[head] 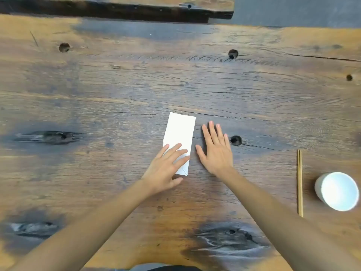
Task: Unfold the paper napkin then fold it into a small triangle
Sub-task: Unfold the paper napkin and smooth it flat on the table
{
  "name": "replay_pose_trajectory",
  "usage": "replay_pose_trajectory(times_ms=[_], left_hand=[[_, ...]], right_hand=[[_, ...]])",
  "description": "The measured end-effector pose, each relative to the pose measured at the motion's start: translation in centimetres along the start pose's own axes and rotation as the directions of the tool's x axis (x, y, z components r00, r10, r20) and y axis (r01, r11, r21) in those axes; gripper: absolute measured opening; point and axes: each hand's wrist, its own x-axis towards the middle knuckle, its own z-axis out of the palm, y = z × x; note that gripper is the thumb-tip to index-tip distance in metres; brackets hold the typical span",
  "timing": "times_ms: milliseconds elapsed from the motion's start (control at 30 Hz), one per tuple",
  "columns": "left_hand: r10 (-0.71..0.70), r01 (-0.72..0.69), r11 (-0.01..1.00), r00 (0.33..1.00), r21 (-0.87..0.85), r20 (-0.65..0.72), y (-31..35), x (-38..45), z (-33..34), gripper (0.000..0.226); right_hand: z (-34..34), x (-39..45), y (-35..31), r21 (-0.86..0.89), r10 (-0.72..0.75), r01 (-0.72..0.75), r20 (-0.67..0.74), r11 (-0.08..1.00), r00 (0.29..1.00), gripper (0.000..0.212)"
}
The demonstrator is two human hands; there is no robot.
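Observation:
A white paper napkin (180,132) lies folded into a narrow upright rectangle in the middle of the wooden table (117,90). My left hand (166,167) rests flat on the napkin's near end, fingers spread across it and thumb on the table below. My right hand (214,149) lies flat on the bare wood just to the right of the napkin, fingers apart, not touching the paper. The napkin's lower left part is hidden under my left fingers.
A pair of wooden chopsticks (299,182) lies lengthwise at the right, with a white cup (337,190) beside them near the right edge. A round hole (235,140) in the wood sits right of my right hand. A dark beam (117,8) runs along the far edge.

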Motion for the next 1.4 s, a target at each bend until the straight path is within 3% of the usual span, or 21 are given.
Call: replay_pose_trajectory(times_ms=[133, 300, 567, 767, 867, 1000, 1133, 1200, 1300, 1400], left_hand=[[0.014, -0.015, 1.0, 1.0, -0.028, -0.018, 0.0, -0.2, 0.7, 0.057], [0.046, -0.051, 0.998, 0.988, -0.034, -0.147, -0.1, -0.3, 2.2, 0.035], [0.062, -0.095, 0.991, 0.949, -0.092, -0.31, 0.2, -0.1, 3.8, 0.01], [-0.034, -0.034, 0.982, 0.935, -0.185, -0.352, 0.7, -0.2, 4.1, 0.006], [-0.127, 0.006, 0.949, 0.923, -0.315, -0.363, 1.2, -0.5, 3.9, 0.009], [-0.266, 0.044, 0.85, 0.896, -0.525, -0.355, 1.8, -1.2, 3.2, 0.009], [-0.447, 0.068, 0.679, 0.828, -0.731, -0.338, 2.0, -2.0, 2.0, 0.01], [-0.554, 0.08, 0.558, 0.777, -0.826, -0.299, 2.0, -2.4, 1.4, 0.01], [-0.698, 0.096, 0.296, 0.7, -0.95, -0.147, 1.7, -3.1, 0.5, 0.012], [-0.761, 0.041, 0.166, 0.641, -0.985, -0.101, 1.0, -3.7, -0.2, 0.014]], right_hand=[[1.9, -0.4, 0.3, 0.002, 0.037, -0.037, -0.052, 0.999, 0.998, 0.068], [3.2, -0.3, 0.0, -0.03, 0.048, -0.055, -0.199, 0.998, 0.979, 0.067], [3.6, -0.2, 0.0, -0.041, 0.06, -0.071, -0.233, 0.997, 0.971, 0.067], [3.4, -0.2, -0.2, -0.042, 0.068, -0.08, -0.243, 0.996, 0.968, 0.067], [3.4, -0.3, -0.2, -0.041, 0.067, -0.08, -0.25, 0.996, 0.966, 0.067], [3.5, -0.2, -0.2, -0.048, 0.07, -0.084, -0.254, 0.995, 0.965, 0.067], [3.6, -0.2, -0.2, -0.053, 0.069, -0.086, -0.261, 0.995, 0.963, 0.067], [3.6, -0.2, -0.2, -0.05, 0.07, -0.086, -0.263, 0.995, 0.962, 0.067], [3.6, -0.2, -0.2, -0.053, 0.07, -0.087, -0.261, 0.995, 0.963, 0.067], [3.6, -0.2, -0.2, -0.056, 0.068, -0.086, -0.262, 0.995, 0.963, 0.067]])
